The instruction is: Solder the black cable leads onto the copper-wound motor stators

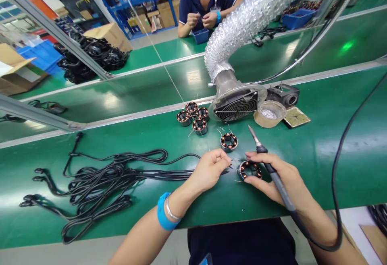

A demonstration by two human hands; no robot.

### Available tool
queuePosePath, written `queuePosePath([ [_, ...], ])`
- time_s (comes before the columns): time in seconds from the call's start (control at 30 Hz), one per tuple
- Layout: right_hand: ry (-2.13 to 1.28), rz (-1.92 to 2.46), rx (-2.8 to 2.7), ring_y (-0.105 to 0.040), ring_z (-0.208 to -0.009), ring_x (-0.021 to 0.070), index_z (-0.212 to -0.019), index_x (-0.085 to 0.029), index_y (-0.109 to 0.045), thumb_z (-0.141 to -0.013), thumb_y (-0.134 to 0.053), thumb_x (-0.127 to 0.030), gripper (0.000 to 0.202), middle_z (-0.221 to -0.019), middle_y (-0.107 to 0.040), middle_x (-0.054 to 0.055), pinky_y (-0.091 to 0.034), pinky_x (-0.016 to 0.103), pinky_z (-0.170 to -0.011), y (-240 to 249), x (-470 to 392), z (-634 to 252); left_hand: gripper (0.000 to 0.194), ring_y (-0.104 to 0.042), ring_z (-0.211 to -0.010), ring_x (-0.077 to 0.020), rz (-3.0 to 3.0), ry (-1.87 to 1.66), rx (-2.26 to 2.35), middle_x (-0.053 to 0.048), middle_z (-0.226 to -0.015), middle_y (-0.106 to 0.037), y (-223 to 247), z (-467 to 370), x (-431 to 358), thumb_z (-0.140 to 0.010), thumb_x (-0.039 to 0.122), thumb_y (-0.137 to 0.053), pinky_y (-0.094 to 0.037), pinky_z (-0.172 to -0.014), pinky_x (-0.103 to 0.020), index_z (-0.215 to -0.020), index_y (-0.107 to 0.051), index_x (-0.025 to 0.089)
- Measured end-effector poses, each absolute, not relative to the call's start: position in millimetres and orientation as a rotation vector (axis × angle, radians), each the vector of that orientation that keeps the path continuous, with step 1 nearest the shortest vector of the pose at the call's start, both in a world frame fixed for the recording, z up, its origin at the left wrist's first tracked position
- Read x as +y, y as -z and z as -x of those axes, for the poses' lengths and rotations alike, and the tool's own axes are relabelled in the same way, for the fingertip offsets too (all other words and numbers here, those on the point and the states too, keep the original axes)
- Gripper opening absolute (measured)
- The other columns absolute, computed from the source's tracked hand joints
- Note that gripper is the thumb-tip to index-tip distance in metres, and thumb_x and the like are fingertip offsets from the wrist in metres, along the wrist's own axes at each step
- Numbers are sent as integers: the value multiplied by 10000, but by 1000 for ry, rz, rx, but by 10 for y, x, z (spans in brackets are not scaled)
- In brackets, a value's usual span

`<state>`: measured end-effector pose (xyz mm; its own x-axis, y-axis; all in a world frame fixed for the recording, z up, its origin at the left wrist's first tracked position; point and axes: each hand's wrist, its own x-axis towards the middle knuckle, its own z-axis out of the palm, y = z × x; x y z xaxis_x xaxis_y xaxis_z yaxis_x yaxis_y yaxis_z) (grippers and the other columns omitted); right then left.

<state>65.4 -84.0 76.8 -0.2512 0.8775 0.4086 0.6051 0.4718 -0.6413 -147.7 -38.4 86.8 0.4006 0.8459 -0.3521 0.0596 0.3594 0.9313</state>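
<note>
My left hand (214, 169) is closed in a pinch at the end of a black cable (169, 174), whose thin wires show by the fingertips. Just right of it, my right hand (278, 174) has thumb and forefinger around a copper-wound stator ring (250, 170) lying on the green bench. A soldering iron (279, 188) rests across the same hand, its tip pointing up and away. Another stator ring (229, 141) sits a little beyond my left hand, thin leads sticking up from it. Several more rings (199, 126) stand grouped farther back.
Coiled black cables (99, 184) spread over the left of the bench (151, 216). A fume fan (236, 106) on a silver duct (242, 23), a round tin (269, 114) and a sponge tray (296, 117) stand behind. A person (208, 3) sits opposite. The iron's cord (335, 156) loops right.
</note>
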Motion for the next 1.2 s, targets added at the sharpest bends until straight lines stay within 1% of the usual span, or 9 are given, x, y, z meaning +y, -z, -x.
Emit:
queuePosePath([
  [0.07, -420, 1242, -1908, -724, -933, 181, -1151, -249, -611, -887, -669, -206, 273, -1096, -733, 39, -597, 284, -834, -831, -858, -655, 238, -291, -503, -74, -1104, -648, 1047, 70, -544, -394, -854, 1466, -393, -732, 393, -580, -205, -514, -232, -686, -505, 172],
  [0.13, -409, 1244, -1835, -720, -841, 155, -1209, -268, -619, -917, -597, -142, 319, -980, -743, 12, -590, 262, -786, -938, -896, -666, 238, -296, -507, -75, -1123, -645, 1054, 66, -550, -394, -846, 1457, -401, -744, 392, -572, -198, -517, -231, -689, -506, 170],
  [0.23, -465, 1167, -1794, -674, -723, 149, -1294, -275, -609, -909, -593, -146, 406, -890, -714, 11, -557, 269, -660, -1091, -975, -692, 241, -301, -521, -79, -1145, -639, 1050, 61, -561, -392, -847, 1453, -407, -756, 394, -561, -205, -526, -230, -694, -510, 166],
  [0.3, -484, 1143, -1768, -625, -654, 144, -1231, -263, -655, -892, -603, -164, 357, -840, -683, 18, -509, 272, -574, -1146, -1014, -698, 245, -303, -531, -81, -1154, -638, 1044, 58, -570, -392, -852, 1455, -408, -761, 398, -557, -213, -530, -232, -695, -515, 165],
  [0.37, -455, 1200, -1712, -607, -628, 142, -1120, -252, -689, -876, -604, -171, 272, -807, -671, 14, -486, 268, -545, -1161, -1027, -690, 251, -302, -536, -83, -1161, -636, 1046, 56, -575, -391, -856, 1457, -409, -768, 402, -555, -217, -532, -233, -697, -517, 164],
  [0.53, -402, 1313, -1671, -626, -627, 139, -969, -255, -685, -849, -608, -191, 156, -807, -693, -6, -503, 250, -560, -1128, -986, -654, 260, -305, -535, -83, -1160, -629, 1051, 57, -580, -395, -850, 1459, -414, -772, 414, -567, -215, -529, -234, -717, -525, 163],
  [0.8, -425, 1342, -1633, -594, -562, 136, -955, -250, -695, -851, -609, -207, 142, -754, -688, -4, -477, 258, -511, -1100, -976, -651, 273, -305, -540, -83, -1169, -616, 1060, 57, -582, -387, -839, 1467, -418, -784, 426, -575, -221, -539, -233, -724, -531, 163],
  [1.03, -454, 1329, -1604, -613, -599, 139, -953, -252, -700, -855, -619, -211, 134, -764, -696, -7, -475, 250, -524, -1101, -972, -661, 258, -303, -538, -84, -1175, -613, 1066, 58, -582, -381, -853, 1469, -421, -793, 413, -549, -223, -530, -234, -726, -529, 165],
  [1.2, -460, 1343, -1607, -609, -566, 139, -945, -244, -708, -853, -631, -221, 122, -755, -703, -1, -481, 248, -505, -1081, -964, -658, 277, -310, -542, -82, -1173, -606, 1064, 56, -591, -395, -856, 1464, -414, -787, 431, -572, -228, -534, -232, -727, -533, 163],
])
